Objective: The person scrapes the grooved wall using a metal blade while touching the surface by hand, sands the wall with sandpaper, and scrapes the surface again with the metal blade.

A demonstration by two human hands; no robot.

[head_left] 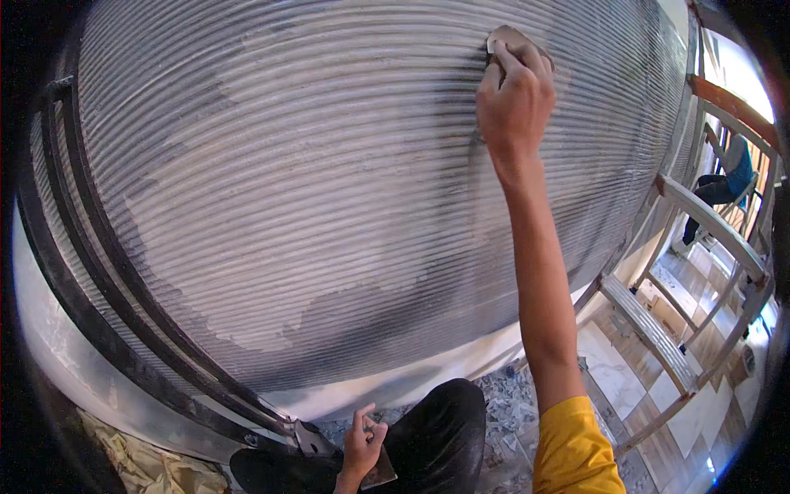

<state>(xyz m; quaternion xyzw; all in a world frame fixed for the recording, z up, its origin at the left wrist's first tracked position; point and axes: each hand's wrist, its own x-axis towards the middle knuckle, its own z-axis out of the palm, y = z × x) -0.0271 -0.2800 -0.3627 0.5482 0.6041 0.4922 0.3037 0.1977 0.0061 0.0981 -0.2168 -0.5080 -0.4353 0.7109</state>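
Head view: ribbed grey wall [329,181] fills most of the frame, horizontal grooves all over, with paler patches upper left and lower middle. Dark metal frame bars [90,280] curve down its left edge. White ledge [49,346] sits below them, crumpled yellowish sheeting [148,465] at the bottom left. Metal ladder [699,272] leans at the right, over a tiled floor [699,412]. Beyond it, another person [728,177] in a blue top is seated, well apart. Own dark-trousered knee [436,428] is at the bottom centre, speckled floor covering [510,412] beside it. Nothing blocks the wall where the raised arm works.

No packages, labels or signs visible.

Right hand [514,99] is raised high, arm out of a yellow sleeve [576,453], fingers closed around a flat scraper blade [514,39], pressing it against the ribbed wall near the top. A dark wet streak runs down the wall below it.

Left hand [362,445] is low by the knee, fingers loosely curled, thumb and forefinger up, gripping a second flat blade [380,473]; only a corner shows. Small metal bracket [309,440] sits just beside it.
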